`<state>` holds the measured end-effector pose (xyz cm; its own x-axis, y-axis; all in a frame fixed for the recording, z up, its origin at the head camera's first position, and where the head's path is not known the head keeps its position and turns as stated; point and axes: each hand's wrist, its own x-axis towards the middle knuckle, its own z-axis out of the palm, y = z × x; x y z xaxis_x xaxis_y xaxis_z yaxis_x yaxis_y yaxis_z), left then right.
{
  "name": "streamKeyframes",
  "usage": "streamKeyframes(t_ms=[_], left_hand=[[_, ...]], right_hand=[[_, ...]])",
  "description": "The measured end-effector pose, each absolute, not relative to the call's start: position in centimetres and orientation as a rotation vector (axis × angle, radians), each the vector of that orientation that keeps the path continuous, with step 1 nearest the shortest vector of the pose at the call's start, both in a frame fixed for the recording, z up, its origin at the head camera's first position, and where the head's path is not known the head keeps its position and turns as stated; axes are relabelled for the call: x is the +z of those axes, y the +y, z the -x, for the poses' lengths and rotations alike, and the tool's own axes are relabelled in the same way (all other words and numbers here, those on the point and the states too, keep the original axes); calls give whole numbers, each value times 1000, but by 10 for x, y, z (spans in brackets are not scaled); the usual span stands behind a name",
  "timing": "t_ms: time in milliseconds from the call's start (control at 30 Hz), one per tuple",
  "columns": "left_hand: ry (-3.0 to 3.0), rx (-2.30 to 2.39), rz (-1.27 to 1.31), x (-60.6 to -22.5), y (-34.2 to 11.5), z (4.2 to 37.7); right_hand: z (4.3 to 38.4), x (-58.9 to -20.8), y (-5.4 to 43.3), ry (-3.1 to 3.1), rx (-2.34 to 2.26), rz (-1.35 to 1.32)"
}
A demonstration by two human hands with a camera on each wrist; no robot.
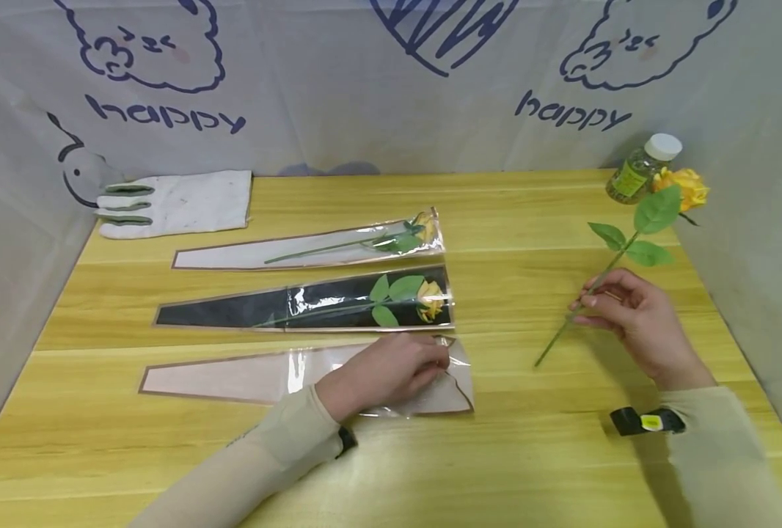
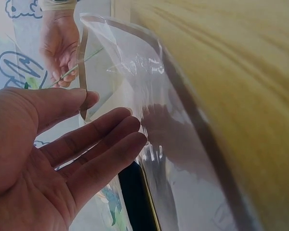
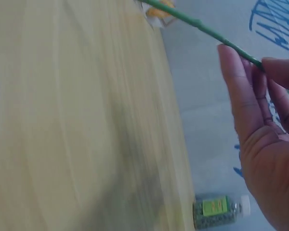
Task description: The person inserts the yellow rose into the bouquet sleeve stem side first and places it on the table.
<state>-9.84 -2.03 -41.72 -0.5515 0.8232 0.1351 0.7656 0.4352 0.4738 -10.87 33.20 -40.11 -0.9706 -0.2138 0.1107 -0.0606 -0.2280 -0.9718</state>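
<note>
My left hand point(image 1: 387, 370) pinches the brown-edged mouth of a clear-fronted pale pink flower sleeve point(image 1: 226, 374) between thumb and index finger. In the left wrist view the sleeve's film point(image 2: 149, 62) bows apart at that mouth, and my other fingers are extended against it. Over the table's right side, my right hand point(image 1: 635, 326) pinches the green stem point(image 3: 200, 26) of a yellow artificial rose point(image 1: 689, 189). Its bloom points up and away, while the stem's bottom end slants down towards the sleeve's side, apart from it.
Beyond the pink sleeve lie a black sleeve point(image 1: 193, 314) and a white sleeve point(image 1: 226, 254), each with a yellow rose inside. A white work glove point(image 1: 199, 202) rests at the back left. A white-capped bottle point(image 1: 631, 176) stands back right. Printed cloth walls point(image 1: 378, 125) enclose the wooden table point(image 1: 530, 455).
</note>
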Motion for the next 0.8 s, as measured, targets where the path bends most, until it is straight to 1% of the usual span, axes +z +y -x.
streamKeyframes(t_ms=[333,633,800], left_hand=[[2562,755,-1425,-419,-20,99],[2559,753,-1424,-417,-19,99],[2563,745,-1423,-415,-18,100]], right_hand=[[94,-400,305,1734,-2546,471],[78,-401,285,1841,-2480,498],[75,-403,279,1815,-2491,545]])
